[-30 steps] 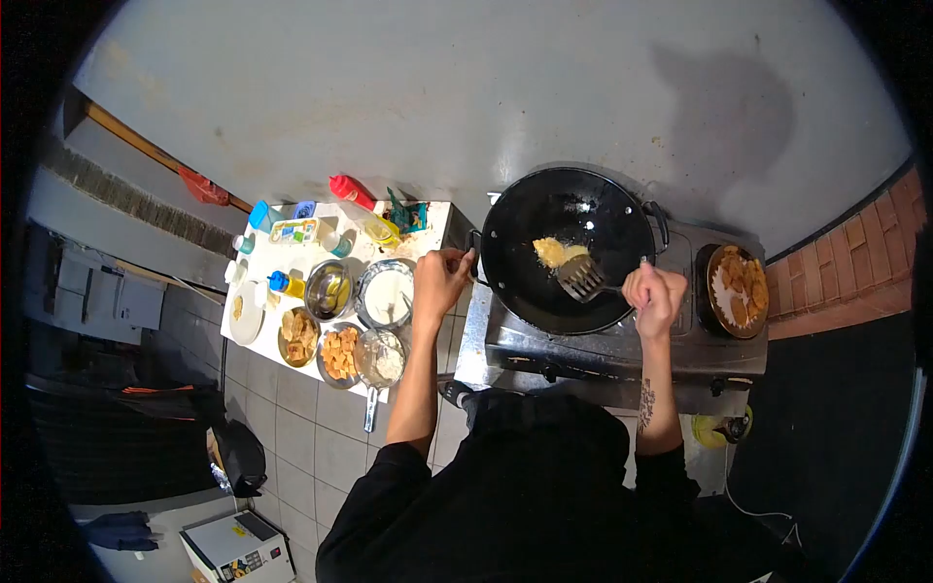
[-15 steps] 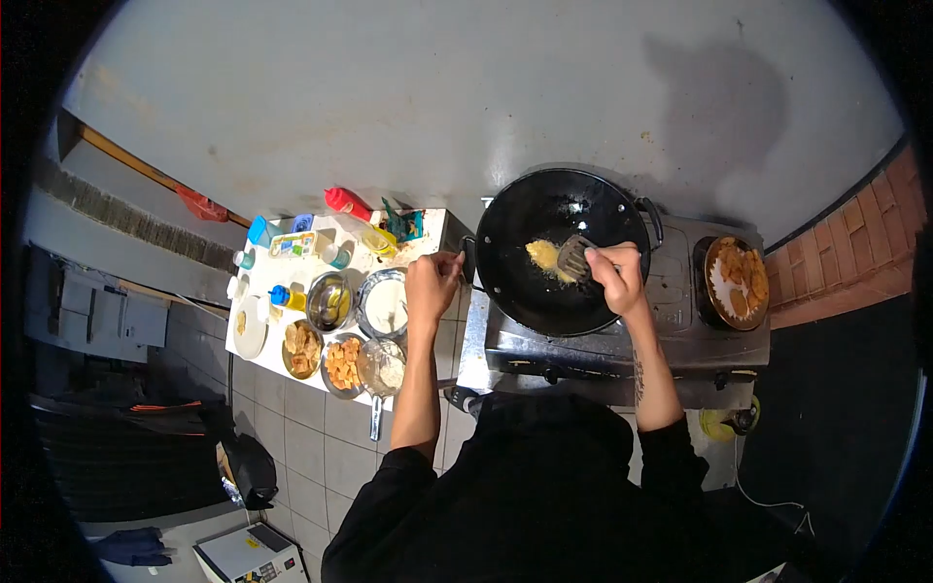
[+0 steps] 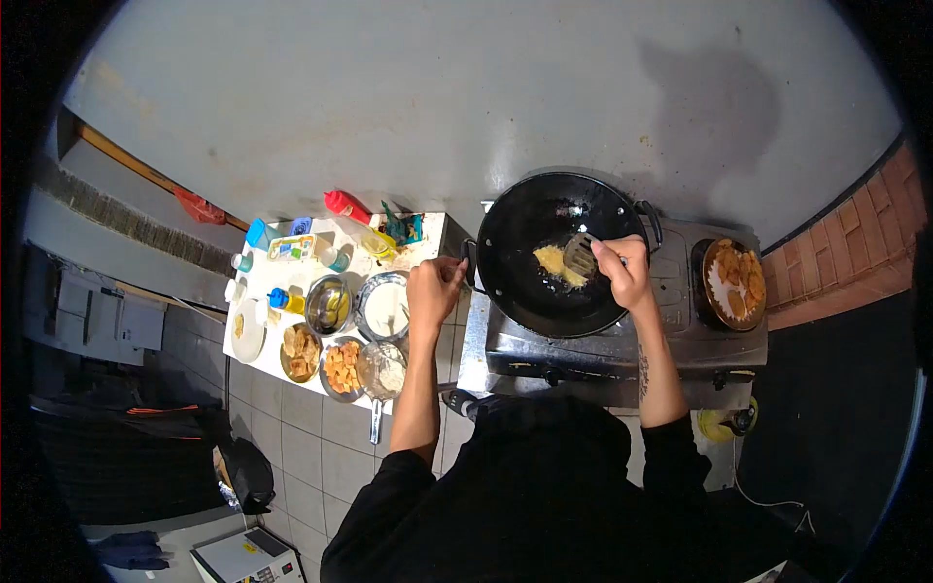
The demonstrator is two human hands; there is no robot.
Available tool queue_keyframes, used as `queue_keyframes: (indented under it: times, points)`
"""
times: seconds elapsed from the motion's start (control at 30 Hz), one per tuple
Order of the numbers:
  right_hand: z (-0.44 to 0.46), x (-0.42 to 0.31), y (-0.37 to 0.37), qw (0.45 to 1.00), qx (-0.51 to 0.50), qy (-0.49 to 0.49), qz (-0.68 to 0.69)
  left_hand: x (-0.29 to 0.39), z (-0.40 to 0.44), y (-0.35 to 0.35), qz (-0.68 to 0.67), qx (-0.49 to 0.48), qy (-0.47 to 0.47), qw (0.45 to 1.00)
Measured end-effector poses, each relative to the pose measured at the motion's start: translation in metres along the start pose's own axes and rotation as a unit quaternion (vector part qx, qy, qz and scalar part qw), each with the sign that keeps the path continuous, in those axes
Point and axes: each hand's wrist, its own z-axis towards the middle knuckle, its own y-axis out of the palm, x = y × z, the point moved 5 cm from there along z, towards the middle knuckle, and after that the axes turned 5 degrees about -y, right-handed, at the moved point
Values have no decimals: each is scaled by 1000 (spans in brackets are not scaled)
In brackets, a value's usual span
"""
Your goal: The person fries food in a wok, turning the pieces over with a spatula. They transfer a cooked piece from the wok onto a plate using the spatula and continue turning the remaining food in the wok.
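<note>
A large black wok (image 3: 554, 306) sits on the stove, tilted view of oil glistening inside it. My left hand (image 3: 435, 289) is closed with its fingertips at the wok's left handle (image 3: 471, 264). In my right hand (image 3: 624, 267) is a slotted spatula (image 3: 580, 255), its head down in the wok. Golden battered pieces (image 3: 561, 265) lie in the oil, touching or right beside the spatula's edge; which of the two I cannot tell. The spatula's grip is hidden inside my right fist.
A plate of fried pieces (image 3: 736, 277) stands at the stove's right end. On the white table (image 3: 267, 361) at left are a bowl of white batter (image 3: 384, 306), a bowl of orange chunks (image 3: 343, 368), a flour-dusted strainer or pan (image 3: 382, 369) and several bottles. A wall rises behind the stove.
The spatula has shifted slightly and turned in the wok. The battered pieces have slid a little to the right. My left hand stays at the wok's handle.
</note>
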Motion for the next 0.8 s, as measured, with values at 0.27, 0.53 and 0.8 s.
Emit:
queue_keyframes:
  times: [0.27, 0.53, 0.8]
  points:
    - [22, 6, 9, 994, -51, -65, -70, -2, -5, -6, -29, 9, 8, 1000]
    - [28, 14, 11, 996, -61, -59, 3, 4, -12, -19, -39, 11, -6, 999]
    - [26, 9, 17, 996, -69, -52, 24, 3, -16, -25, -42, 36, -2, 998]
